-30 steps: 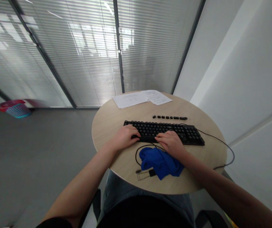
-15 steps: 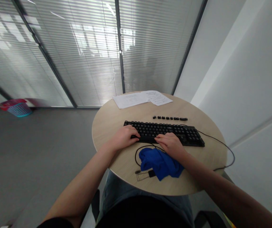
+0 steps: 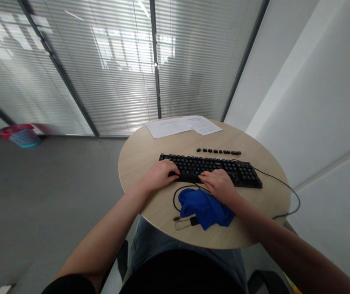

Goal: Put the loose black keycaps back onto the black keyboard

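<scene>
A black keyboard (image 3: 193, 165) lies across the round table. My left hand (image 3: 164, 174) is closed at its front left corner, thumb and fingers bent around the edge. At the middle of the front edge, my right hand (image 3: 219, 183) has its fingers pressed together against the keyboard; what lies under the fingertips is hidden. Behind the keyboard, several loose black keycaps (image 3: 215, 151) form a row. A crumpled blue cloth (image 3: 204, 208) lies in front, below my right wrist. Beside the cloth is a wire keycap puller (image 3: 185, 223) with a black handle.
Printed papers (image 3: 170, 127) lie at the far side of the wooden table (image 3: 141, 151). The keyboard's cable (image 3: 295, 194) loops past the right edge. A red and blue basket (image 3: 25, 136) stands on the floor at left. A white wall (image 3: 324, 122) rises on the right.
The view has shifted very slightly. Both hands keep their places on the keyboard, and nothing on the table has visibly moved.
</scene>
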Motion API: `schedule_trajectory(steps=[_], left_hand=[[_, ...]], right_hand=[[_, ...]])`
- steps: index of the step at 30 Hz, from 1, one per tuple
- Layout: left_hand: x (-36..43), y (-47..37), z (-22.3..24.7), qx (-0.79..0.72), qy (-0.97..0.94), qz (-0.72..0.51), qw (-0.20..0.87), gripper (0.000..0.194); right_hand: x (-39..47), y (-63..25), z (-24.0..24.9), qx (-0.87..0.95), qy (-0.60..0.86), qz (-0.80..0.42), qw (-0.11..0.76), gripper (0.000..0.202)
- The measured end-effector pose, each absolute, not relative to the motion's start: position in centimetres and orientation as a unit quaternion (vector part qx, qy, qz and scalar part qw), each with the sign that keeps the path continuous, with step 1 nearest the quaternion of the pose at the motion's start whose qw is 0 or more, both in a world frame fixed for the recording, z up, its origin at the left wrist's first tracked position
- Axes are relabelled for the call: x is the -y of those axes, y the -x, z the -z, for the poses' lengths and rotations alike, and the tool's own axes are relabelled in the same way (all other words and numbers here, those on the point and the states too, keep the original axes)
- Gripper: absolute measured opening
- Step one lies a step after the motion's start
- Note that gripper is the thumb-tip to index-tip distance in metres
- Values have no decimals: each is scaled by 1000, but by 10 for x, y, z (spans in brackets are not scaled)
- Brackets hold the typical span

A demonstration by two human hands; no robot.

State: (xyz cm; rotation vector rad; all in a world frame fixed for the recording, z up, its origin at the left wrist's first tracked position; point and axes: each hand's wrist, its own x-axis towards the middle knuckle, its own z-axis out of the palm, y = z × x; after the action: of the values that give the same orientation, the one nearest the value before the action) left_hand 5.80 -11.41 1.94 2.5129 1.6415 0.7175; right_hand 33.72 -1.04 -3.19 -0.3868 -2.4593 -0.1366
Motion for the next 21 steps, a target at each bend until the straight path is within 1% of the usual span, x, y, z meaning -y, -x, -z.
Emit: schedule_trajectory(steps=[11, 21], left_hand=[[113, -57, -15, -527, -816, -237, 20, 7], [114, -56, -16, -506, -830, -236, 22, 6]], right_hand=[[11, -337, 33, 929, 170, 59, 323, 17], [10, -338, 33, 928, 153, 59, 335, 17]])
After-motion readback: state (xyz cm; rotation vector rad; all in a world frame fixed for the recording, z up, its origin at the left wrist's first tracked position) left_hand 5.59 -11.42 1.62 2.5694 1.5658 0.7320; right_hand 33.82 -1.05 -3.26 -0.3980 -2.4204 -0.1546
